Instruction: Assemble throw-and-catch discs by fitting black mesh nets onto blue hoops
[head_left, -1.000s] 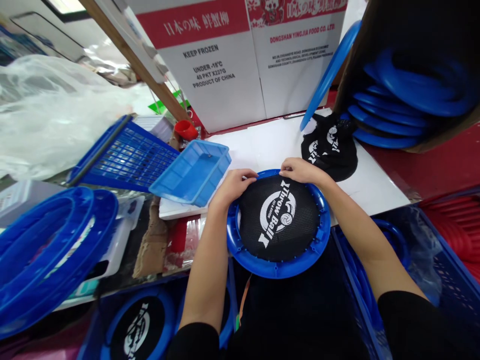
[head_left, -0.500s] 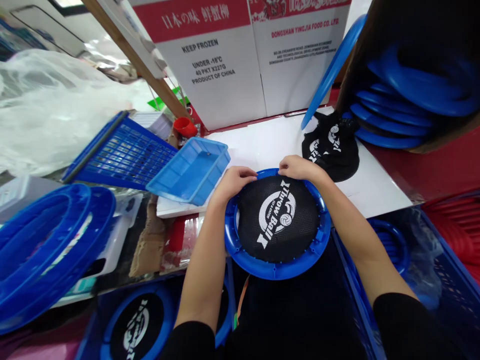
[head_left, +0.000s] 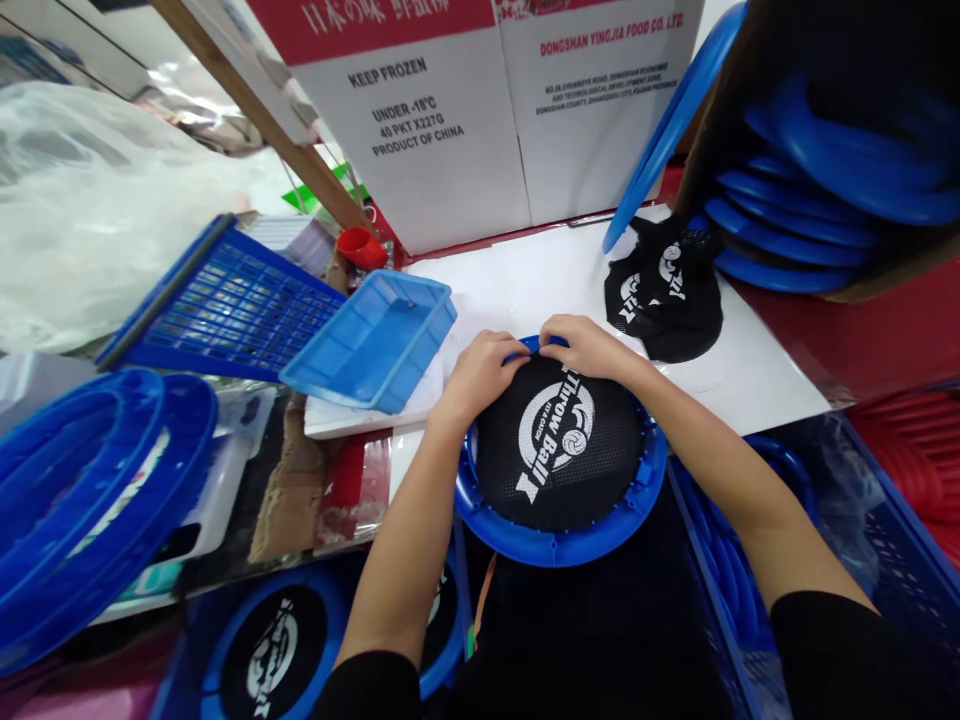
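A blue plastic ring (head_left: 555, 548) lies in front of me, its near side over the table's front edge. Black mesh fabric (head_left: 574, 490) with white "Throw Ball" print spans the ring, its border against small pegs around the inside. At the far rim, my left hand (head_left: 484, 375) is closed, fingertips pinching the fabric's edge against the ring. Just right of it, my right hand (head_left: 585, 345) pinches the same edge, fingers bent. The fingertips almost meet, and they hide that stretch of border. Loose printed black mesh pieces (head_left: 664, 310) lie beyond my right forearm.
A light-blue tray (head_left: 375, 345) sits left, beside a blue basket (head_left: 232, 300). Blue rings (head_left: 795, 235) fill a carton at right; another ring (head_left: 667, 130) leans there. More rings (head_left: 187, 470) are stacked left. A white carton (head_left: 457, 190) stands behind. Finished-looking discs (head_left: 274, 650) lie below.
My left hand has shifted right along the far rim and my right hand slightly left, so their fingertips are closer together. The view has also shifted slightly.
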